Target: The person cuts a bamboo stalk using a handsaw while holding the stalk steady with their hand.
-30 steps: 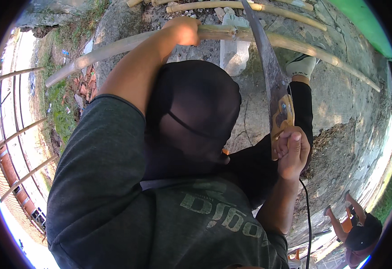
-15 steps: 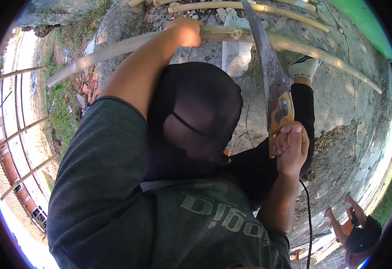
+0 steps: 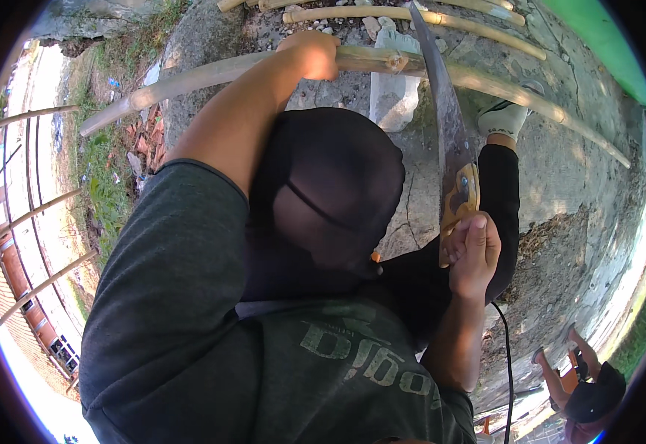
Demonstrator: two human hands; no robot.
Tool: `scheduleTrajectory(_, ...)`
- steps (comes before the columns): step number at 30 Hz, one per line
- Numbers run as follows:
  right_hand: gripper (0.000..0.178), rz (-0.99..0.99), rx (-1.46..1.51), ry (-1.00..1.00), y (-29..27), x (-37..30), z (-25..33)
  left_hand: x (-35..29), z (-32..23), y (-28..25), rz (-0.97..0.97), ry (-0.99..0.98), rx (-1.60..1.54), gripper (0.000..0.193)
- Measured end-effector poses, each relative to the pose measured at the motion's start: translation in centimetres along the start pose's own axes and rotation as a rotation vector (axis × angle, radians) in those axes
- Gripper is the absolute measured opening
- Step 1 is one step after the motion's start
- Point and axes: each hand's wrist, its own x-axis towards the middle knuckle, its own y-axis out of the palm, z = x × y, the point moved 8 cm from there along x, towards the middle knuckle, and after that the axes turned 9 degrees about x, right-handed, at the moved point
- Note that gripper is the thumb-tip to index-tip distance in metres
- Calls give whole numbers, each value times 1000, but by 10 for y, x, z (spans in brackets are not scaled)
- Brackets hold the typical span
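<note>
A long bamboo pole (image 3: 478,79) runs across the far side of my view, over a pale block (image 3: 394,103). My left hand (image 3: 315,55) is closed around the pole, left of the block. In my right hand (image 3: 474,248) is the yellowish handle of a handsaw (image 3: 450,126). Its long, stained blade points away from me and crosses the pole just right of the block. Whether the teeth have cut into the bamboo I cannot tell. Close to where the pole passes on the right is my light-coloured shoe (image 3: 502,120).
More bamboo poles (image 3: 382,12) lie beyond on the cracked concrete ground (image 3: 552,163). Grass and broken reddish pieces (image 3: 147,137) are at the left. A black cable (image 3: 510,355) hangs near my right arm. Another person (image 3: 593,396) is at the lower right.
My right hand and the saw have drawn back a little toward me, the blade still across the pole. My left hand keeps its hold on the bamboo.
</note>
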Motion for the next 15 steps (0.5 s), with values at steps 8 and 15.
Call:
scheduleTrajectory(8, 40, -27, -81, -15, 28, 63, -1, 0, -12, -4, -23, 56, 26, 58)
scheduleTrajectory(15, 40, -82, 54, 27, -1, -1, -1, 5, -6, 0, 37, -9, 17, 56)
